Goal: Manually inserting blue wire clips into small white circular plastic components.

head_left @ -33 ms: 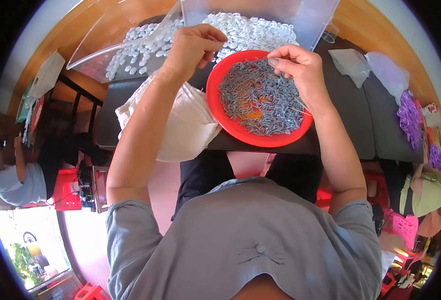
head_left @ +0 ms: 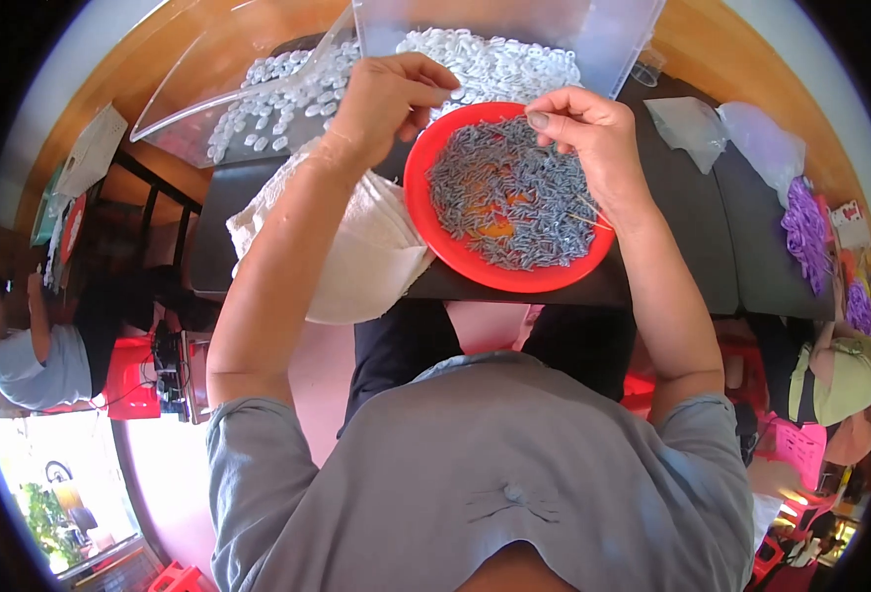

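My left hand (head_left: 384,107) is raised over the pile of small white oval pieces (head_left: 490,61), its thumb and forefinger closed in a pinch. What sits between those fingertips is too small to make out. My right hand (head_left: 593,133) hovers at the far right rim of a red round tray (head_left: 419,202), also pinching; its fingertips hide whatever they hold. Many small grey-blue screw-like pieces (head_left: 534,237) cover most of the tray. A couple of thin pale sticks (head_left: 583,219) lie at its right side, near my right wrist.
A folded white cloth (head_left: 366,257) lies left of the tray, overhanging the dark table's (head_left: 687,227) near edge. Clear plastic panels (head_left: 514,22) stand at the back. Plastic bags (head_left: 763,143) and a purple bundle (head_left: 805,237) lie at right. Other people sit on both sides.
My left hand has moved slightly to the right, toward my right hand. The right hand keeps its pinch at the tray's rim, almost unmoved.
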Tool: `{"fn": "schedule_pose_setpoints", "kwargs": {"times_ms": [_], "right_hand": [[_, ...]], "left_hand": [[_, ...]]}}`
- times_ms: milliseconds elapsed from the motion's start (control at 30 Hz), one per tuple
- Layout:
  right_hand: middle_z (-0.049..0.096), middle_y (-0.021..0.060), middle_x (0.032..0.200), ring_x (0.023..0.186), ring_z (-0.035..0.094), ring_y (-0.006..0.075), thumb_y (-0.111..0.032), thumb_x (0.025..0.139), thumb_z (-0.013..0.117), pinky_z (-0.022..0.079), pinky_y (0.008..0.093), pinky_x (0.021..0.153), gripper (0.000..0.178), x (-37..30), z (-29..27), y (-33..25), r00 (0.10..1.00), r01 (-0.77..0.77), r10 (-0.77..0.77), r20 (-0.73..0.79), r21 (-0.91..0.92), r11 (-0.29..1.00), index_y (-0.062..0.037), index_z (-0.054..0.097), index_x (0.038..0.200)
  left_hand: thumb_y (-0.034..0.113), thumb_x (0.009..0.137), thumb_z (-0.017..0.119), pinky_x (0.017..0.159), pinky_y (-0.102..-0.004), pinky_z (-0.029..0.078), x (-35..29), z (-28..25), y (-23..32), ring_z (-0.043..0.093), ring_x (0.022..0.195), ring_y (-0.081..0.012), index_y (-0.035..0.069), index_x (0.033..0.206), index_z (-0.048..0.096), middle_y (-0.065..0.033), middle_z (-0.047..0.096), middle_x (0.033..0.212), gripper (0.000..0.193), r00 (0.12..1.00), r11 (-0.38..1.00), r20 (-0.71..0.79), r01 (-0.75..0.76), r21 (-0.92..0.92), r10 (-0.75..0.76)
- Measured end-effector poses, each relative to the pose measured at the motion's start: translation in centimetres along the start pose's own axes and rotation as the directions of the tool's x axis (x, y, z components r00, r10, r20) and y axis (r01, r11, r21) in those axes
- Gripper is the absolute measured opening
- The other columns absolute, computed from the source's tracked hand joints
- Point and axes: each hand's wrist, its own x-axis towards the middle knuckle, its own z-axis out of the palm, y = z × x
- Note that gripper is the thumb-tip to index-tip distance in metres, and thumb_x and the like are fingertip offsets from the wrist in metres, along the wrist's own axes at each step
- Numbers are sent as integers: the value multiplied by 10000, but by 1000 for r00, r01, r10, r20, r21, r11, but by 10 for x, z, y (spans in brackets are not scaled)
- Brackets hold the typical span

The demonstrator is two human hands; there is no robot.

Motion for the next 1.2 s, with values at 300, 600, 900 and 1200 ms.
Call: {"fn": "schedule_pose_setpoints", "kwargs": {"times_ms": [300,600,900,1200], "right_hand": [[659,22,793,700,540,71,-52,842,657,397,212,629,132,16,-8,-30,999,-32,34,-6,209,977,17,701,945],[663,7,821,740,559,72,-37,841,667,425,219,663,103,23,-8,-28,996,75,-82,34,162,984,-2,714,926],[623,48,778,722,619,130,52,815,628,477,250,641,107,19,-8,-19,857,499,-504,111,-429,753,11,646,911],[650,5,800,727,574,61,-43,876,622,441,216,633,59,14,-6,-14,985,114,-114,-129,-9,993,-22,656,919]], "left_hand": [[65,855,612,464,-259,374,-1,59,27,543,595,-164,-104,915,631,-112,597,768,180,977,917,197,152,-369,-83],[73,865,572,449,-281,360,12,58,13,529,579,-179,-73,837,627,-122,571,735,158,967,776,237,222,-590,-96],[69,852,592,453,-280,391,-1,61,12,534,551,-167,-87,850,654,-115,580,684,168,990,865,66,141,-481,-125],[-24,879,601,492,-269,487,-2,69,5,616,624,-169,-68,1036,612,-102,632,803,163,1000,852,8,-9,-524,16]]}}
